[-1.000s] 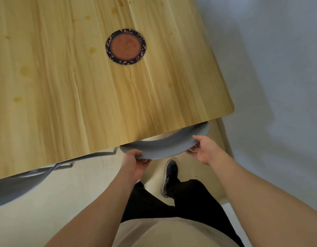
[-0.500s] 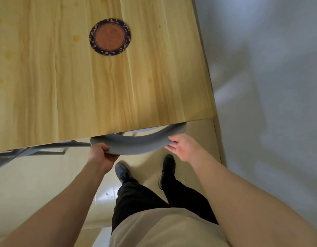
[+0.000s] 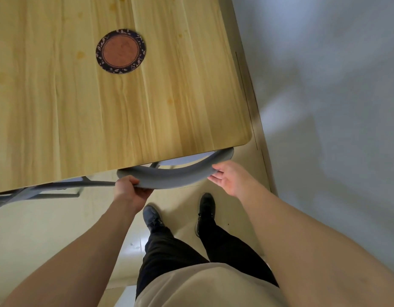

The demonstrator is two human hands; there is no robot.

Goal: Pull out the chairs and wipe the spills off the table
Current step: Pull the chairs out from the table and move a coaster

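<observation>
Compared with half a second ago, the right hand (image 3: 230,176) has opened: its fingers (image 3: 216,180) are now spread and only the tips touch the right end of the chair back, while earlier they lay closer on it. The left hand (image 3: 129,189) still grips the left end of the grey curved chair back (image 3: 169,177), with the thumb on top and the fingers below. The chair (image 3: 169,177) stays mostly tucked under the near edge of the table (image 3: 191,120); only its back and a small part of the pale seat stick out. The table and the coaster appear shifted to the right and down in the view.

I count one round coaster (image 3: 120,54), dark blue at the rim and reddish brown in the middle, lying flat on the table, well apart from the edge. A second chair (image 3: 36,191) shows at the left under the table, only its grey metal frame. Several yellowish spill spots (image 3: 80,55) are on the wood; one is just beside the coaster, others are near the right part of the top. Two dark shoes (image 3: 206,207) stand on the floor.

The table top is light wood with long grain. The floor (image 3: 47,229) is pale cream and shiny. A grey-white wall (image 3: 335,107) runs along the right side of the table.
</observation>
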